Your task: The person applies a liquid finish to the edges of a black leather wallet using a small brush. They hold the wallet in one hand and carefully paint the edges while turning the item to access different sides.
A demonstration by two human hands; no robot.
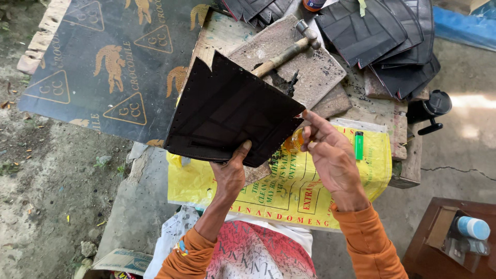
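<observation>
My left hand [230,173] pinches the lower edge of a flat black leather-like piece [227,111] with a notched top and small holes punched along its edges. I hold it up over the work surface. My right hand [330,155] is just to its right. Its fingers are closed around a small amber object [295,140] at the piece's right edge. What that object is, I cannot tell. A hammer [287,50] with a wooden handle lies on a grey stone slab [315,72] behind the piece.
A green lighter [358,145] lies on a yellow printed sack [289,191]. Stacked black cut pieces [382,36] sit at the back right. A dark printed sheet [103,62] covers the left. A dark mug [431,108] and a brown stand [454,232] holding a blue-capped container stand at the right.
</observation>
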